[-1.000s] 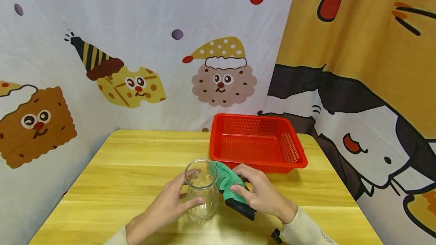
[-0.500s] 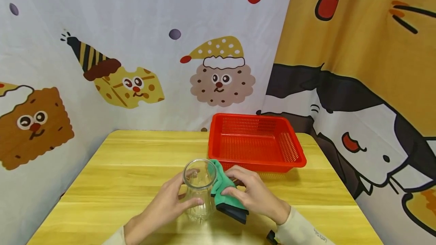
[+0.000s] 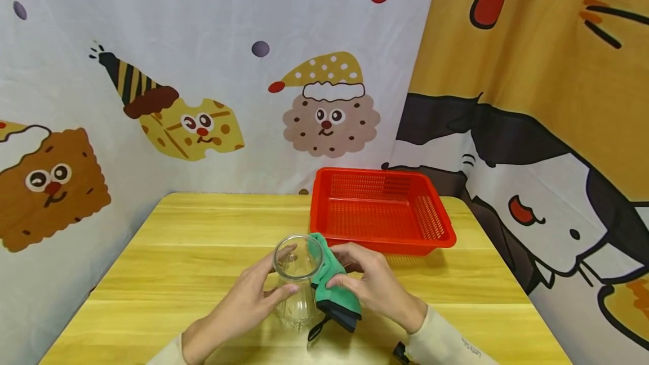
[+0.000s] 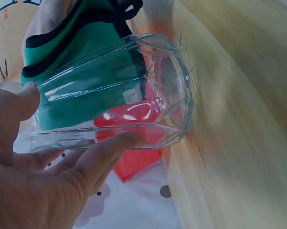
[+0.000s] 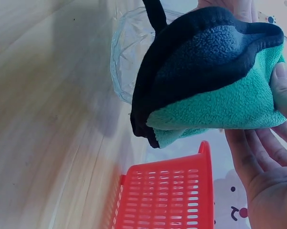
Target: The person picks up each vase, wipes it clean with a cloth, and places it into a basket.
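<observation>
A clear glass vase (image 3: 299,308), ribbed and with a round rim, stands upright close to the table's front. My left hand (image 3: 245,300) holds it from the left, thumb in front and fingers round the back, as the left wrist view also shows. My right hand (image 3: 377,283) pinches a folded green cleaning cloth (image 3: 337,294) with black trim, thumb on the near face. The cloth lies along the vase's right side, its upper end at the rim. In the right wrist view, a dark blue fleecy inner face (image 5: 200,52) shows, and a black loop (image 5: 154,14) hangs off its edge.
A red perforated plastic basket (image 3: 324,244) stands at the back right of the wooden table (image 3: 203,252), just behind the right hand. Printed cartoon curtains (image 3: 213,32) hang behind and at the right. A small black object (image 3: 400,352) shows beside the right sleeve.
My right hand has moved the cloth a little left, closer against the vase, and turned it so the black loop now shows. My left hand keeps holding the vase in nearly the same place.
</observation>
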The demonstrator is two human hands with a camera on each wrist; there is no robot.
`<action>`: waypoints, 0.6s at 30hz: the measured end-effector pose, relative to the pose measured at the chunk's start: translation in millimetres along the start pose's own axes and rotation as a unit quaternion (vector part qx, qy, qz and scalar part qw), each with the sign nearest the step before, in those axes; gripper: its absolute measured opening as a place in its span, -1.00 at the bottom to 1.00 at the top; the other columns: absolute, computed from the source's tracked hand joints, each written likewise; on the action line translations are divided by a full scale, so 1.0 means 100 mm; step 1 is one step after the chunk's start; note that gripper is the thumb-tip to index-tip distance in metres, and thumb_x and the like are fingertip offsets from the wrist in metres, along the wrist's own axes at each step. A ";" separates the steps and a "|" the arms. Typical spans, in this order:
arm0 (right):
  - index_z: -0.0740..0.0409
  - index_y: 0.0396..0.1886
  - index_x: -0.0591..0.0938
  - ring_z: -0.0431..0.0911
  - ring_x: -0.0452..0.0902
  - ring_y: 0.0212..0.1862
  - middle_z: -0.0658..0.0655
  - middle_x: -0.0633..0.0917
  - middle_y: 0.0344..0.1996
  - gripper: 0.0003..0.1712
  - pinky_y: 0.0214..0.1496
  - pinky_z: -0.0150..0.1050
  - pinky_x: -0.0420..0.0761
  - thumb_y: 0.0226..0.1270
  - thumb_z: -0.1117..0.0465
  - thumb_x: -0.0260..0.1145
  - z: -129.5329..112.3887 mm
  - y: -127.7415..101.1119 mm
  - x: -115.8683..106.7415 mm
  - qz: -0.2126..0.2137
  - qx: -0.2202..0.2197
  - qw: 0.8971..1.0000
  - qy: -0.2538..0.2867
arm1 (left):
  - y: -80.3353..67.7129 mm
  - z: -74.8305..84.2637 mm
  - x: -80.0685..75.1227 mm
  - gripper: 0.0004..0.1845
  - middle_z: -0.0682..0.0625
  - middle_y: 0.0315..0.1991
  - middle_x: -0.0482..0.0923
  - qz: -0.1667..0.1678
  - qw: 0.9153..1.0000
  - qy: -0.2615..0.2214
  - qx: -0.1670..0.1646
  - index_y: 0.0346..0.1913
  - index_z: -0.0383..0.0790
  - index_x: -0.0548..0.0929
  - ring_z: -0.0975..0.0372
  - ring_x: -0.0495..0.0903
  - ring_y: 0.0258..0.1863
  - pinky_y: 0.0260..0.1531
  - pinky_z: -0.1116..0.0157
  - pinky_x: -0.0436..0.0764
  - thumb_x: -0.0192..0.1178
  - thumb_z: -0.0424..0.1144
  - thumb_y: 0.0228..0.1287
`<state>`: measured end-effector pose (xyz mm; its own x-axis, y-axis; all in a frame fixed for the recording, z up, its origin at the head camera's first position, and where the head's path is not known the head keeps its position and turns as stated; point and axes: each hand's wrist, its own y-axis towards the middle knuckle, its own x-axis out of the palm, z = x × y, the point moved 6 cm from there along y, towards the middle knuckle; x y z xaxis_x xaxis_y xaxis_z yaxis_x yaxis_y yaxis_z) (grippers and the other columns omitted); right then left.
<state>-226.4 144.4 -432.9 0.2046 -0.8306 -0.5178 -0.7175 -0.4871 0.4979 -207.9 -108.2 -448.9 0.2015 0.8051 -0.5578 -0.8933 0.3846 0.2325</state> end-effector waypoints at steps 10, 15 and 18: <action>0.20 0.51 0.78 -0.17 0.86 0.12 0.13 0.80 0.35 -0.39 0.04 -0.34 0.96 0.51 0.26 0.62 -0.02 0.02 0.00 -0.025 -0.031 0.998 -0.049 | 0.02 0.00 0.01 -0.23 -0.32 0.60 0.64 0.007 1.000 0.005 0.019 0.76 -0.12 0.47 -0.31 0.64 0.58 0.07 0.34 0.95 0.51 -0.10 0.64; 0.15 0.68 0.61 -0.04 0.70 0.48 0.04 0.67 0.55 -0.47 0.45 -0.24 0.86 0.85 0.23 0.32 0.00 0.00 0.01 -0.075 -0.019 0.996 -0.046 | 0.02 0.00 0.01 -0.24 -0.29 0.57 0.67 0.011 1.000 0.012 0.025 0.75 -0.13 0.49 -0.29 0.67 0.55 0.13 0.14 0.99 0.51 -0.11 0.64; 0.06 0.70 0.61 -0.03 0.63 0.57 0.01 0.61 0.60 -0.49 0.60 -0.16 0.76 0.92 0.23 0.20 0.01 -0.01 0.02 -0.092 -0.017 0.995 -0.044 | 0.02 0.00 0.00 -0.25 -0.25 0.56 0.69 0.015 0.999 0.027 0.030 0.75 -0.13 0.49 -0.24 0.70 0.54 0.24 -0.07 0.96 0.51 -0.09 0.65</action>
<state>-226.0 143.8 -435.4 0.2698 -0.7009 -0.6603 -0.6508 -0.6381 0.4114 -209.5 -107.0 -448.3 0.1521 0.7915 -0.5920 -0.8720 0.3894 0.2965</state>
